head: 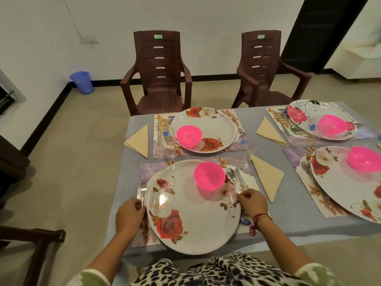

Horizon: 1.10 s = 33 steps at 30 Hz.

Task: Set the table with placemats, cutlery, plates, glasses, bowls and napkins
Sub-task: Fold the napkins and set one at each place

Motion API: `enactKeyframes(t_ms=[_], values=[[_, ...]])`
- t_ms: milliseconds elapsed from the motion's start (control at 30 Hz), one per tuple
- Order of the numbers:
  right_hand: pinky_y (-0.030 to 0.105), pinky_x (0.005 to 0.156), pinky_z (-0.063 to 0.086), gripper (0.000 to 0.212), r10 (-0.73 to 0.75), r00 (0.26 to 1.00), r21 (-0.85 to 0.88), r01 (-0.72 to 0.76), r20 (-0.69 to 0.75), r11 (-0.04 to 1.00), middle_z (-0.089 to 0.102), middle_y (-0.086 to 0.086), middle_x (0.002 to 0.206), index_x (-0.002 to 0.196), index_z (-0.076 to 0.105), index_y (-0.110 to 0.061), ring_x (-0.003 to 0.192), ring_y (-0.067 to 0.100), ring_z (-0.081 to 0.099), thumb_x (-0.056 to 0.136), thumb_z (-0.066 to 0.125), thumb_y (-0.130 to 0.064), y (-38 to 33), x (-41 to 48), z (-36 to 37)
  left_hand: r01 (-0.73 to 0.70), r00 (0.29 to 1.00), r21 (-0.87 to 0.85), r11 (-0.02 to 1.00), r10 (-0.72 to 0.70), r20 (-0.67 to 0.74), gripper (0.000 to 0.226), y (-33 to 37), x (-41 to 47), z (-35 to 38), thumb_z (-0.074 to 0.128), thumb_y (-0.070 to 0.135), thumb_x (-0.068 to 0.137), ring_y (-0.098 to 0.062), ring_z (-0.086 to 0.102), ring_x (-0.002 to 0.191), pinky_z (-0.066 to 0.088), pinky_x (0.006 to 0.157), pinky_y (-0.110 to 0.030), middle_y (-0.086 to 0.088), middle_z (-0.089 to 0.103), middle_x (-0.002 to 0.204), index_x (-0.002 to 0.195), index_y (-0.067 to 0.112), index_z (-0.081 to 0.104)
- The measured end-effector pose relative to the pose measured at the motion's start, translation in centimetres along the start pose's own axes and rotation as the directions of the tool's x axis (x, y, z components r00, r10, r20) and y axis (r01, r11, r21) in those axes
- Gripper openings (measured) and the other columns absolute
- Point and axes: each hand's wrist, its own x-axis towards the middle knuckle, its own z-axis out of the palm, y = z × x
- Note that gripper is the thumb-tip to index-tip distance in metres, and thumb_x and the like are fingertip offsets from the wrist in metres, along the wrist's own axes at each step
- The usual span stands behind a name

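The near white rose-pattern plate [193,215] lies on a floral placemat [147,169] right in front of me. My left hand [129,214] grips its left rim, with fingers curled over the lower end of the fork [143,189]. At the right rim, my right hand [252,203] pinches the plate beside the handle ends of the spoon [231,176] and knife [240,178]. A pink bowl [209,176] stands on the plate's far right part. A folded beige napkin [267,178] lies right of the placemat.
Three more settings with plates, pink bowls, cutlery and napkins fill the grey table [288,221]; the far left one has a clear glass [167,139]. Another clear glass [244,148] stands between the mats. Two brown chairs [158,79] stand beyond the table.
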Motion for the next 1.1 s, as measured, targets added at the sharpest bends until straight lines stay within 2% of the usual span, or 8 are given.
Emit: enactKeyframes(t_ms=[233,400,500,633,767,900,1100], values=[[0.026,0.074,0.049,0.010,-0.098,0.995,-0.024,0.098,0.002,0.995,0.065,0.003,0.082,0.089,0.067,-0.011,0.079,0.019,0.060,0.087,0.059,-0.006,0.5,0.5,0.0,0.014,1.000,-0.045,0.999,-0.015,-0.007,0.009,-0.4,-0.3,-0.2,0.068,0.016,0.084,-0.021,0.060,0.075,0.052,0.070,-0.034,-0.006,0.066,0.084,0.091,0.010,0.065],[0.026,0.075,0.045,0.021,-0.065,0.998,0.019,0.065,-0.025,0.998,0.064,0.008,0.090,0.097,0.068,-0.007,0.084,0.022,0.058,0.088,0.051,0.002,0.5,0.0,0.2,0.014,1.000,-0.049,0.999,-0.014,-0.005,0.009,-0.5,-0.6,-0.3,0.067,0.015,0.085,-0.019,0.058,0.076,0.048,0.067,-0.030,-0.002,0.063,0.083,0.092,0.010,0.064],[0.025,0.076,0.043,0.016,-0.119,0.993,-0.016,0.118,-0.022,0.993,0.064,0.009,0.092,0.099,0.068,-0.006,0.082,0.020,0.056,0.086,0.059,-0.002,1.4,-1.0,0.2,0.019,1.000,-0.044,0.999,-0.020,-0.012,0.009,-0.5,-0.5,-0.3,0.066,0.015,0.085,-0.019,0.058,0.075,0.044,0.065,-0.028,-0.002,0.063,0.083,0.093,0.010,0.064],[0.024,0.071,0.041,0.011,-0.187,0.982,-0.084,0.184,-0.027,0.979,0.066,0.009,0.086,0.093,0.069,-0.008,0.077,0.019,0.055,0.084,0.064,-0.005,2.2,-1.7,0.4,0.031,0.999,-0.005,1.000,-0.031,-0.011,0.009,-0.7,-0.4,-0.3,0.066,0.016,0.085,-0.019,0.058,0.075,0.041,0.063,-0.027,-0.005,0.066,0.084,0.093,0.010,0.065],[0.024,0.062,0.038,0.008,-0.165,0.983,-0.086,0.158,-0.077,0.984,0.062,0.004,0.074,0.079,0.068,-0.010,0.069,0.019,0.055,0.085,0.063,-0.009,1.9,-2.5,0.5,0.018,1.000,0.010,1.000,-0.018,-0.012,0.010,-0.5,-0.5,-0.4,0.066,0.015,0.086,-0.019,0.057,0.075,0.040,0.063,-0.028,-0.006,0.066,0.085,0.093,0.009,0.065],[0.021,0.055,0.033,0.012,-0.141,0.980,-0.106,0.127,-0.142,0.986,0.059,0.003,0.069,0.074,0.068,-0.006,0.065,0.018,0.053,0.084,0.066,-0.012,2.3,-3.1,0.4,0.011,1.000,0.011,1.000,-0.011,-0.018,0.010,-0.6,-0.7,-0.4,0.066,0.015,0.086,-0.020,0.057,0.076,0.039,0.063,-0.028,-0.007,0.066,0.086,0.094,0.009,0.065],[0.022,0.061,0.036,0.010,-0.143,0.980,-0.123,0.126,-0.141,0.984,0.067,0.010,0.078,0.081,0.070,-0.007,0.067,0.017,0.054,0.085,0.066,-0.015,2.4,-2.8,0.1,0.006,1.000,0.034,0.999,-0.006,-0.017,0.011,-0.7,-0.7,-0.3,0.065,0.016,0.087,-0.021,0.058,0.076,0.041,0.063,-0.029,-0.008,0.067,0.088,0.095,0.009,0.065]])
